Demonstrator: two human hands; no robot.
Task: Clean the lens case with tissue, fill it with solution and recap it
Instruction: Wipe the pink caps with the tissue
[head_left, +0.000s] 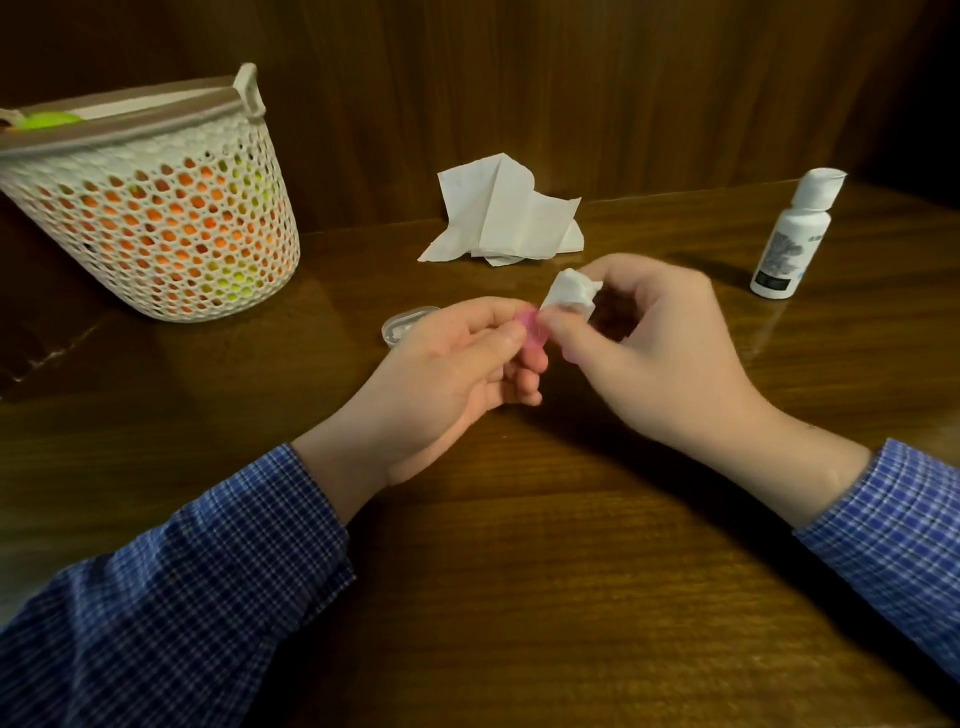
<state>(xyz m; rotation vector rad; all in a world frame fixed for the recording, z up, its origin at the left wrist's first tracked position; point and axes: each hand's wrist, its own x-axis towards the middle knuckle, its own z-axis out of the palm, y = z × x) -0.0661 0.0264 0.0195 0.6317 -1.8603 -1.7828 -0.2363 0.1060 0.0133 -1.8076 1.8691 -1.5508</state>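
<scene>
Well behind and left of the hands, a white mesh basket (156, 218) stands on the wooden table (519, 571), a crumpled tissue (506, 213) lies just beyond the hands, and a white bottle (792, 236) stands upright beyond and right of them. Closer in, the left hand (441, 374) pinches a small pink case piece (535, 332) between thumb and fingers, while the right hand (639, 343) pinches a wad of tissue (569, 297) against it. Just beyond the left hand's fingers, a clear lid (408, 323) lies flat.
</scene>
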